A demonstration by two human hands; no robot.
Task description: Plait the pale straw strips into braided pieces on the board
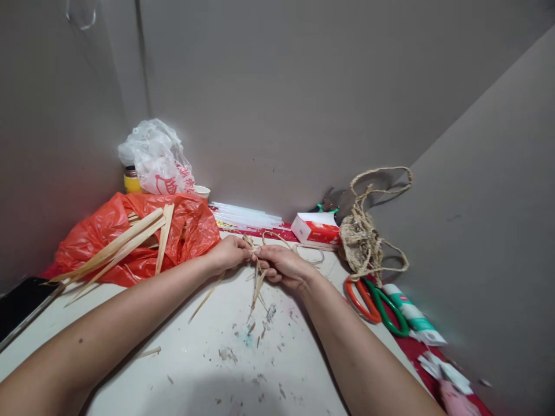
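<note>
My left hand (229,253) and my right hand (284,267) meet at the middle of the white table (208,358), both with fingers pinched closed. Between them they grip a small bundle of thin bamboo strips (259,283) that hangs down towards the tabletop. A strand of jute twine (277,238) loops around the bundle where the fingers meet and trails off to the right. One loose bamboo sliver (206,297) lies slanted under my left wrist.
A red plastic bag (191,231) with long bamboo slats (125,242) lies at the back left. A ball of jute twine (359,240), a red and white box (315,228), red and green scissors (375,297) and a glue tube (411,315) sit on the right. Cardboard walls enclose the table.
</note>
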